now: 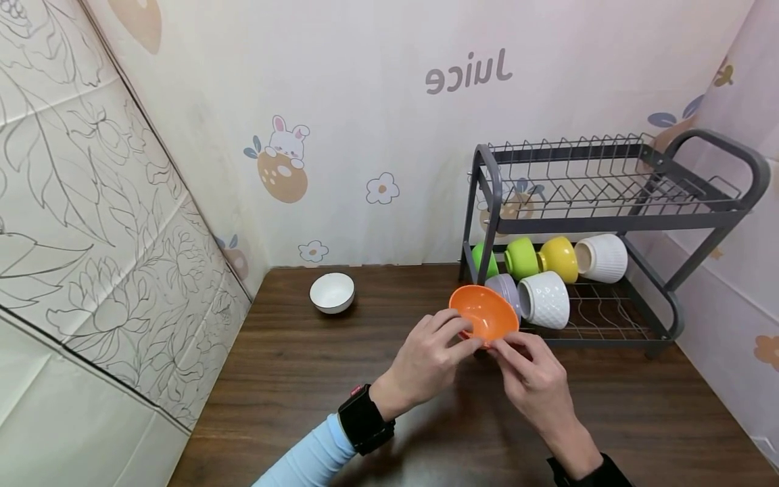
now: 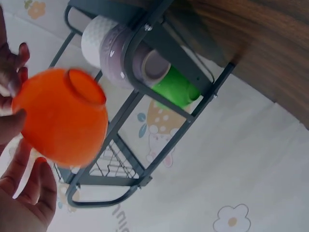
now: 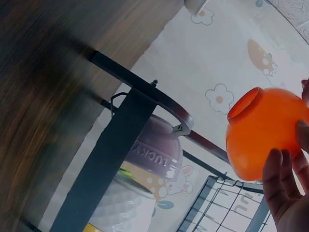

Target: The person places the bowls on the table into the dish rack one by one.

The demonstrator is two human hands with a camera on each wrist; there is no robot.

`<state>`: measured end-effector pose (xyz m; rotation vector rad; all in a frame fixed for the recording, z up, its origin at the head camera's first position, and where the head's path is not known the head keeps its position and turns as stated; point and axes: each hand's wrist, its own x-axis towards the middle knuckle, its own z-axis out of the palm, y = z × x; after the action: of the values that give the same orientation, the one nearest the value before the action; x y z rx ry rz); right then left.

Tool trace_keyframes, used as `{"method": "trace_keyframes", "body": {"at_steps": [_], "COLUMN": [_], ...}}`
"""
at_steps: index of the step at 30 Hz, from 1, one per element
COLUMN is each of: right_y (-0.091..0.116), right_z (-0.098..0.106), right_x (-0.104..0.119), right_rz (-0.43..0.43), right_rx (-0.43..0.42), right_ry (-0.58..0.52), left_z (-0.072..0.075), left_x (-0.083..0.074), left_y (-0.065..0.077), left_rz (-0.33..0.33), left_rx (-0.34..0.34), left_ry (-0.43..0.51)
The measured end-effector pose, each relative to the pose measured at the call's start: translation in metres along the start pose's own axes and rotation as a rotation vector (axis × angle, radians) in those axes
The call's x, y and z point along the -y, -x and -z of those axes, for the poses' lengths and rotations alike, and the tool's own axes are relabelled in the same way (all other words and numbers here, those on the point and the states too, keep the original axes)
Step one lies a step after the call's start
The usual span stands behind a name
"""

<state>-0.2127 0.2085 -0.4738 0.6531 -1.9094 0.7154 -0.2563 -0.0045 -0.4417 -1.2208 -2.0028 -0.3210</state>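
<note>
An orange bowl (image 1: 487, 310) is held up in front of the rack's left end, its hollow side facing the head camera. My left hand (image 1: 431, 355) grips its near left rim, some fingers reaching inside. At the near right rim my right hand (image 1: 535, 379) pinches the edge between thumb and fingers. Both wrist views show the outside of the orange bowl (image 2: 63, 116) with its round foot. Close behind it, on the lower shelf, lie a lilac bowl (image 3: 155, 147) with raised lettering and a white textured cup (image 1: 548, 301).
A dark two-tier dish rack (image 1: 608, 223) stands at the right. Its lower tier also holds green cups (image 1: 521, 258), a yellow cup (image 1: 558, 259) and a white ribbed cup (image 1: 604, 258). A small white bowl (image 1: 332, 293) sits at the back left of the wooden table (image 1: 274, 379).
</note>
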Motion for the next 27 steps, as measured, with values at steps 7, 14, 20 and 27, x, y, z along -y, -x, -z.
{"method": "trace_keyframes", "body": {"at_steps": [7,14,20,27], "right_y": [-0.001,-0.007,-0.007,-0.019], "right_z": [0.011,0.026,0.041,0.061], "right_x": [-0.007,-0.017,-0.037,-0.055], "right_rz": [-0.096,-0.172,-0.239,-0.351], "right_rx": [-0.088,-0.188,-0.240,-0.285], "right_ry": [0.027,0.037,0.078,0.083], "left_z": [0.004,-0.002,-0.005,-0.004], "left_x": [0.005,0.009,0.009,0.009], "left_y": [-0.006,-0.002,0.000,0.000], "left_rz": [0.069,0.069,0.074,0.084], "left_rx": [-0.012,0.010,0.028,0.033], "left_ry": [0.054,0.084,0.077,0.093]}}
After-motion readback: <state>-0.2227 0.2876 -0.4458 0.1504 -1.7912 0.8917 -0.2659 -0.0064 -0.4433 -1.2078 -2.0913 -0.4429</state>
